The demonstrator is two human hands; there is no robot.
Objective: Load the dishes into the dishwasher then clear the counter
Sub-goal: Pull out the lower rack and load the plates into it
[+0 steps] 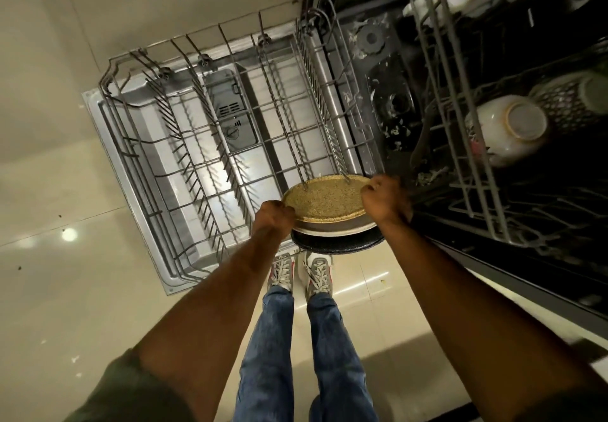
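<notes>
The lower rack stands pulled out over the open door and holds nothing that shows, so you have every slot to choose from. The upper rack on your right already carries upturned bowls. You hold the stack of plates at the rack's near edge, where the ends of two tine rows cross its far rim; whether they touch is unclear. Your left hand and right hand each curl their fingers round opposite edges of the stack. I would not lower the stack whole: carry it on one hand and stand the plates on edge one by one, starting with the speckled top plate.
</notes>
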